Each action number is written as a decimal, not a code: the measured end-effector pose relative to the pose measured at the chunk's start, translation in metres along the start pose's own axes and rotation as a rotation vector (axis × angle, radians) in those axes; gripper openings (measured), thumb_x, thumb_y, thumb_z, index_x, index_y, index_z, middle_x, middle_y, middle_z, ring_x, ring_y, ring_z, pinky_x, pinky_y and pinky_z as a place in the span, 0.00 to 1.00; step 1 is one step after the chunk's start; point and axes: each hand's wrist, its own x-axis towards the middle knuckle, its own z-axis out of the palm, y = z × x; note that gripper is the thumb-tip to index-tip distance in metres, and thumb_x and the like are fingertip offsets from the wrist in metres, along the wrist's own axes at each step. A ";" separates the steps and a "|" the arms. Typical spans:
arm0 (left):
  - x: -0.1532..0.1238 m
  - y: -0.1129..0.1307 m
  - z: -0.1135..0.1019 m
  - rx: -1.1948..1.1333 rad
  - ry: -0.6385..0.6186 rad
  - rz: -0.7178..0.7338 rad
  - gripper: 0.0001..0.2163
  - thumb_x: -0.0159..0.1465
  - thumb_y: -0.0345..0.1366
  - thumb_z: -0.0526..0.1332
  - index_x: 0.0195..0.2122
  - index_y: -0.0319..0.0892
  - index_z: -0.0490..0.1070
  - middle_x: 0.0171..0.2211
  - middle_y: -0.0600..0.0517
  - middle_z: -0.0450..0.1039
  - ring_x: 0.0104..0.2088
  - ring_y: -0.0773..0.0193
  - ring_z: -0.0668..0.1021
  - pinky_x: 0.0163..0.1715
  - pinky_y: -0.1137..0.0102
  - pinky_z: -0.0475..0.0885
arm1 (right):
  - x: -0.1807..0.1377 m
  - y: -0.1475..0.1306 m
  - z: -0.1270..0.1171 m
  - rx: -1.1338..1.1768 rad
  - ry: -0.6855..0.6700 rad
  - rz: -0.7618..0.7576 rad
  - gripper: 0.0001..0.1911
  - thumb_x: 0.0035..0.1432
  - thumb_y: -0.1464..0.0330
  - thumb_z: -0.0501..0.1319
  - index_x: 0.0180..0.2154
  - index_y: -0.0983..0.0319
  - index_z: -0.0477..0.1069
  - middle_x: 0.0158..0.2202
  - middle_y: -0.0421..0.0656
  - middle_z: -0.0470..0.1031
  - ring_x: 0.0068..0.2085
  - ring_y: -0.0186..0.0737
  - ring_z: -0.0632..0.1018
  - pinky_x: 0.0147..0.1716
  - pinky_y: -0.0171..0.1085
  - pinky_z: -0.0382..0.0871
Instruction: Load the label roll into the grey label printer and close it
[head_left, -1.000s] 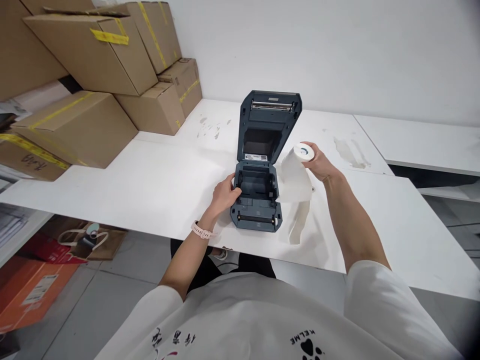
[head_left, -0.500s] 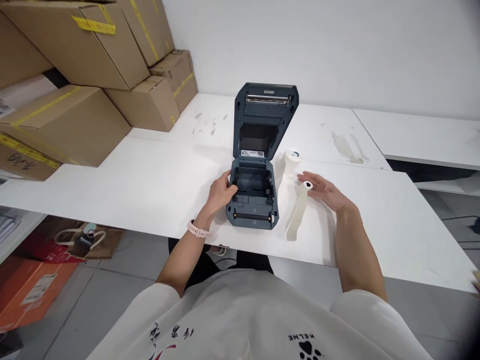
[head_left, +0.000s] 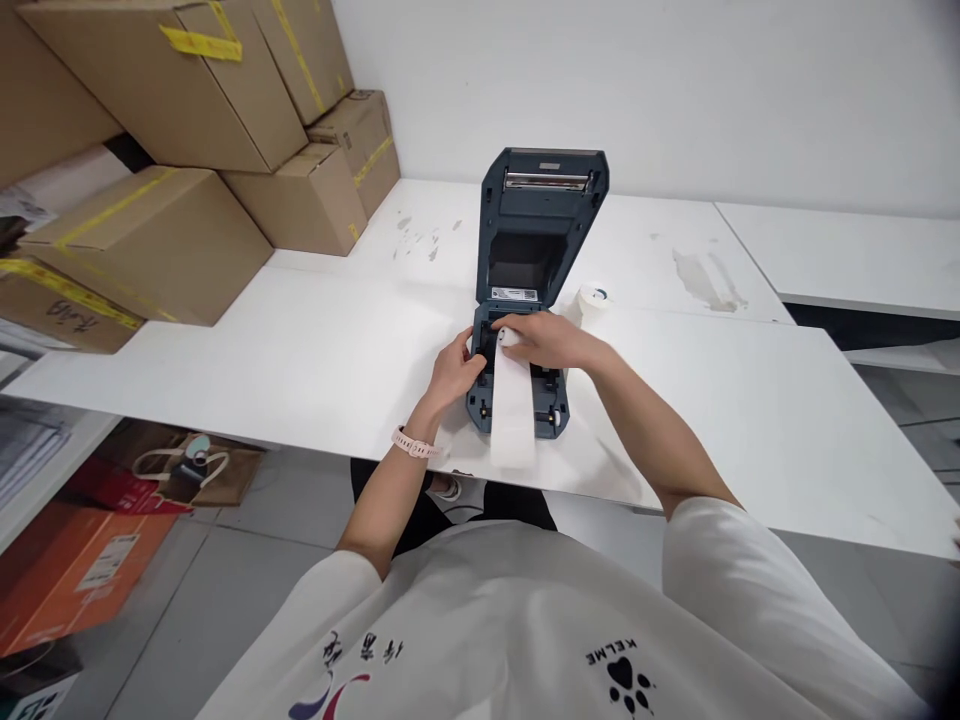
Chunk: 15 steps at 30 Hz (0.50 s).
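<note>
A dark grey label printer (head_left: pixel 541 225) stands on the white table with its lid tipped up and back. My left hand (head_left: pixel 455 370) is closed on the left side of the printer's base, thumb over the inner edge. My right hand (head_left: pixel 544 340) holds a small white label roll (head_left: pixel 508 338) inside the open base. From the roll a strip of label paper (head_left: pixel 514 410) runs toward me, over the printer's front edge. My right fingers partly hide the roll and the compartment. A second white roll (head_left: pixel 592 300) lies behind the printer's right side.
Cardboard boxes (head_left: pixel 225 100) with yellow tape are stacked at the left of the white table (head_left: pixel 360 350). The table's front edge is just before my body. An orange box (head_left: pixel 90 580) and a paper bag (head_left: pixel 232 475) are on the floor at the left.
My right hand has picked the small label roll off the table and brought it left into the printer's base. My left hand stays on the printer's left side.
</note>
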 end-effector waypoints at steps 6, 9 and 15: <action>0.000 -0.006 0.001 -0.015 0.009 0.004 0.32 0.59 0.33 0.57 0.67 0.40 0.66 0.26 0.55 0.67 0.30 0.63 0.71 0.34 0.67 0.66 | -0.011 -0.007 0.034 -0.115 0.078 -0.050 0.25 0.65 0.69 0.58 0.62 0.63 0.71 0.60 0.53 0.77 0.60 0.62 0.75 0.57 0.58 0.71; -0.002 -0.009 0.005 -0.050 0.044 0.000 0.32 0.60 0.36 0.59 0.68 0.42 0.65 0.37 0.49 0.76 0.39 0.58 0.76 0.42 0.63 0.71 | -0.050 -0.009 0.046 0.047 0.246 -0.131 0.19 0.70 0.64 0.54 0.55 0.59 0.78 0.56 0.49 0.80 0.57 0.56 0.77 0.55 0.56 0.74; -0.003 -0.007 0.012 -0.487 -0.098 -0.060 0.37 0.60 0.41 0.65 0.72 0.49 0.57 0.68 0.44 0.66 0.65 0.50 0.72 0.61 0.56 0.70 | -0.102 -0.026 0.081 0.006 0.309 -0.149 0.31 0.68 0.48 0.57 0.65 0.56 0.68 0.70 0.48 0.67 0.68 0.55 0.69 0.67 0.61 0.62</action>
